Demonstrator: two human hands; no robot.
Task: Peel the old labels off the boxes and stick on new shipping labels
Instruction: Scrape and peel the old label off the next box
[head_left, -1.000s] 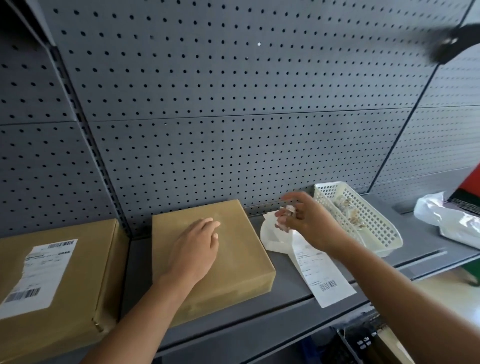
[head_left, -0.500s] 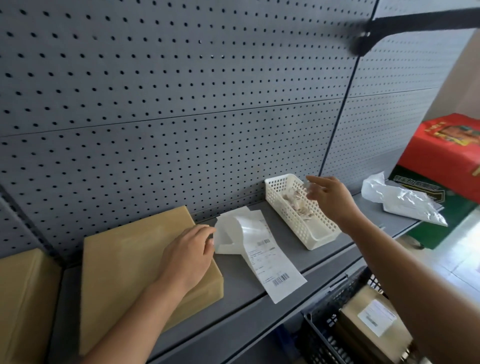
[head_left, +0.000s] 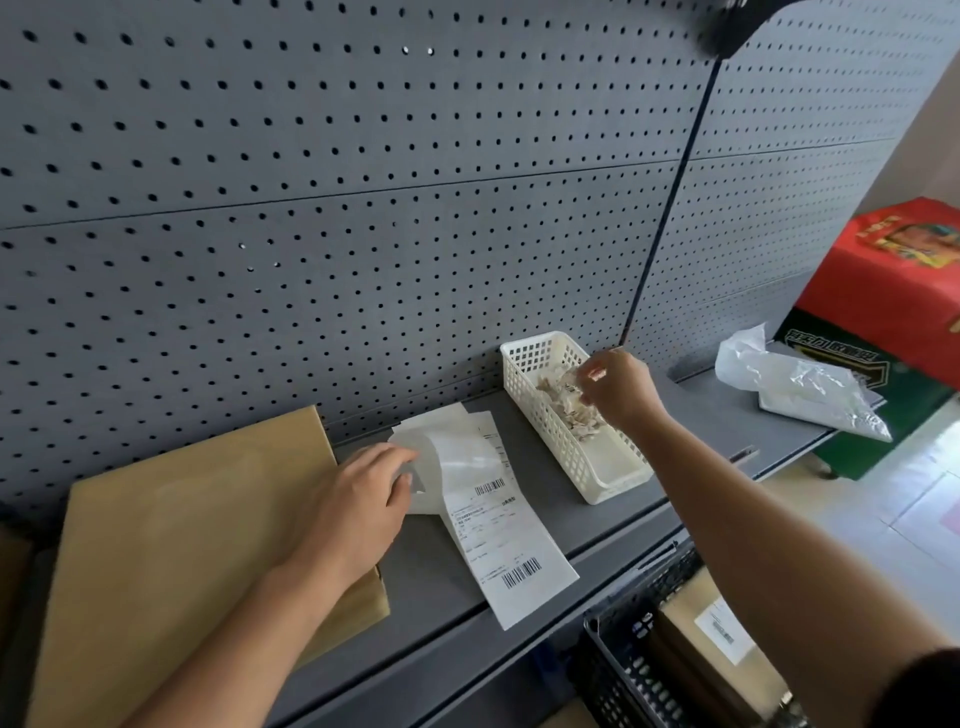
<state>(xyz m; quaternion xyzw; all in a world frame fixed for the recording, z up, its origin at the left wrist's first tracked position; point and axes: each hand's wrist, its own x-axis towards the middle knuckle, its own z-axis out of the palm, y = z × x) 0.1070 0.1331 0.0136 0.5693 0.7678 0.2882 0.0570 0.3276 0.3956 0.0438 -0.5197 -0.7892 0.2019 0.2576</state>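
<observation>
A plain brown cardboard box (head_left: 171, 545) lies flat on the grey shelf (head_left: 431, 603), with no label showing on its top. My left hand (head_left: 358, 504) rests palm down on the box's right edge, fingertips touching the curled white backing of a strip of new shipping labels (head_left: 498, 545) beside it. My right hand (head_left: 618, 387) hovers over a white plastic basket (head_left: 613, 483), fingers pinched on a small pale label scrap. Crumpled peeled scraps (head_left: 576, 415) lie in the basket's far end.
A grey pegboard wall (head_left: 363, 208) backs the shelf. A crumpled plastic bag (head_left: 800, 384) lies at the shelf's right end, with a red and green carton (head_left: 893, 270) behind it. Below the shelf stands a black crate (head_left: 639, 665) holding a labelled box (head_left: 724, 629).
My right hand carried the scrap rightward from above the label strip to over the basket. The view swung right, so the labelled box at far left left the frame. My left hand slid toward the strip.
</observation>
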